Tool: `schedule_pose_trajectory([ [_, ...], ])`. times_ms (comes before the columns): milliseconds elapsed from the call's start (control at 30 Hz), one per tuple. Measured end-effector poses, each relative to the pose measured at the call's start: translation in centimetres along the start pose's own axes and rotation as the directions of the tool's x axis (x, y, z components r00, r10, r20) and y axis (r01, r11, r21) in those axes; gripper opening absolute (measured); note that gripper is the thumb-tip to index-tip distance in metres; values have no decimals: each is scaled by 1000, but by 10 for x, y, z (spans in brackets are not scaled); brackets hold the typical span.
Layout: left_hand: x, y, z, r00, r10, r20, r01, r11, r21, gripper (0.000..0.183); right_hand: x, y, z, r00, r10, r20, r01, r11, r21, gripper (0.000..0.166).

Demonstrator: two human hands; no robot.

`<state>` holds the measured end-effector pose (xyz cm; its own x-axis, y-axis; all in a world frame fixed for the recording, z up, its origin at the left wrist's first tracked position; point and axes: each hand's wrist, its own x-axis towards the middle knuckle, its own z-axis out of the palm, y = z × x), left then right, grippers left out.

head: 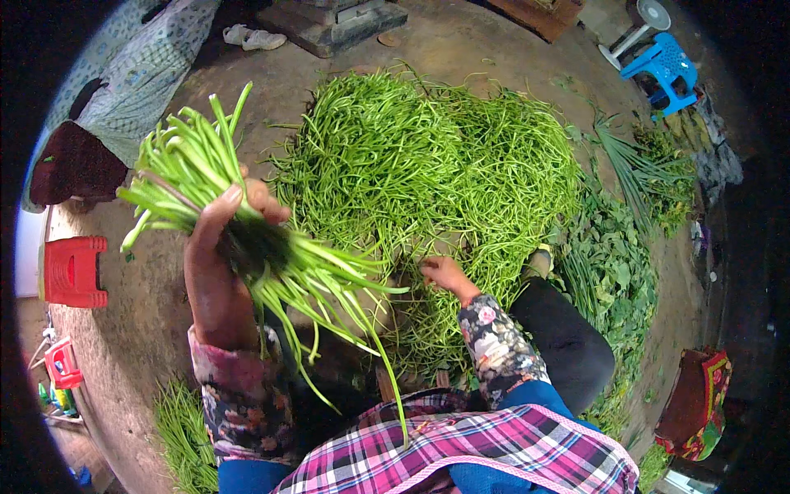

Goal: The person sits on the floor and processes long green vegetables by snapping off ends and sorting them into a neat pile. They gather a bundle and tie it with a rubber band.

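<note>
My left hand (216,247) is raised and wrapped around a thick bunch of long green stems (185,160). The stems' cut ends fan out above my thumb, and their thin ends droop over my lap, one reaching my plaid apron (395,451). Lower and to the right, my right hand (443,276) is at the near edge of a large heap of loose green stems (419,154). Its fingers are curled downward, and whether they pinch a stem is too small to tell.
Broad leaves (617,278) lie on the floor right of my knee. More stems (185,432) lie at lower left. Around them stand a red plastic stool (74,272), a blue plastic stool (663,74) and a cloth-covered seat (694,404). Pale shoes (253,38) rest at the back.
</note>
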<state>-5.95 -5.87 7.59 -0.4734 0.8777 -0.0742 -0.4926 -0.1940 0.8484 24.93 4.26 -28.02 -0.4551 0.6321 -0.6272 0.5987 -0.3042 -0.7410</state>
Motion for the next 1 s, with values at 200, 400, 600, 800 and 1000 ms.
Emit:
schedule_pose_trajectory([
  [200, 16, -20, 13, 993, -22, -114, 32, 995, 90, 18, 98, -7, -9, 975, -25, -219, 19, 999, -30, 69],
  [400, 17, -21, 27, 980, -31, -197, 75, 973, 220, 21, 111, -5, -4, 875, 128, -468, 135, 863, 487, 47],
  [600, 16, -30, 29, 999, -37, -21, 40, 989, 145, 28, 37, 22, -3, 698, -20, -716, 354, 879, 320, 16],
  [800, 19, -41, 28, 986, -165, 15, 161, 978, 130, 30, -33, -38, -36, 650, -207, -731, 610, 715, 340, 18],
  [1000, 23, -73, 15, 958, -265, 109, 258, 963, 74, 30, -103, -144, -44, 693, -413, -591, 658, 697, 285, 30],
])
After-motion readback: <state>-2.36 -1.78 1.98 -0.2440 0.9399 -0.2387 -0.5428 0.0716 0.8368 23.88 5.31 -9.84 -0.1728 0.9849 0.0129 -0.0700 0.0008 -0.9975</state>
